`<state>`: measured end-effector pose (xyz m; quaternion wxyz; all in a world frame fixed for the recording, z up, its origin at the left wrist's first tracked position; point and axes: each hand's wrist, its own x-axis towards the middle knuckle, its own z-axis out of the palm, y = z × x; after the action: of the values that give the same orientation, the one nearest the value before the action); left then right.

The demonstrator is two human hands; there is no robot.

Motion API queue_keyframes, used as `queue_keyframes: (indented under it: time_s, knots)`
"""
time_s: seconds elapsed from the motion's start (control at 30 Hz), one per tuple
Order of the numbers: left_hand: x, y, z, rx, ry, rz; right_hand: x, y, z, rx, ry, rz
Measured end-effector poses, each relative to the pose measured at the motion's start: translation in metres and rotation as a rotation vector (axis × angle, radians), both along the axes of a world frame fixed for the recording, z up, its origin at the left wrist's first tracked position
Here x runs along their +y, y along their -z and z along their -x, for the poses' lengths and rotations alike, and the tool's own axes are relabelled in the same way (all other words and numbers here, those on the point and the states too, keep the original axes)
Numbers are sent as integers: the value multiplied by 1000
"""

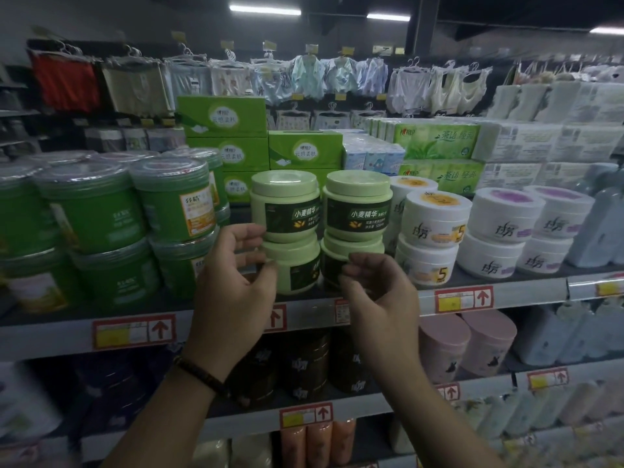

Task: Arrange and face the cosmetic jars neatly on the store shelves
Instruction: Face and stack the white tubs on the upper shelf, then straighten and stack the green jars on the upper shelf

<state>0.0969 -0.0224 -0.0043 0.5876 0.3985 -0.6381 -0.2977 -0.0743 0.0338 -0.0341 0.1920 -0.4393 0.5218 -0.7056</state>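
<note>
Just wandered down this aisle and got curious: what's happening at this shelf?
A person is tidying four pale green jars, stacked two on two on a store shelf. The left hand and right hand hover loosely curled before the lower jars, gripping nothing. The upper labels face forward; the lower left jar has its label turned aside.

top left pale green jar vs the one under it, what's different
On the top jar the dark label faces front; on the lower jar it is turned to the right. The top jar's lid top shows; the lower jar's is covered by it. Both are pale green.
</note>
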Motion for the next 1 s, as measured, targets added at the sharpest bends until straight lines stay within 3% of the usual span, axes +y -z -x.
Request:
queue_keyframes:
  time_s: [0.23,0.53,1.0]
  knots:
    - [-7,8,0,-108,-71,-59,2,10,-14,57,-104,-57]
    - [-21,8,2,-118,-24,-86,-2,8,-24,68,-170,-101]
    - [-55,8,-4,-194,112,-112,-12,10,-50,36,-38,-159]
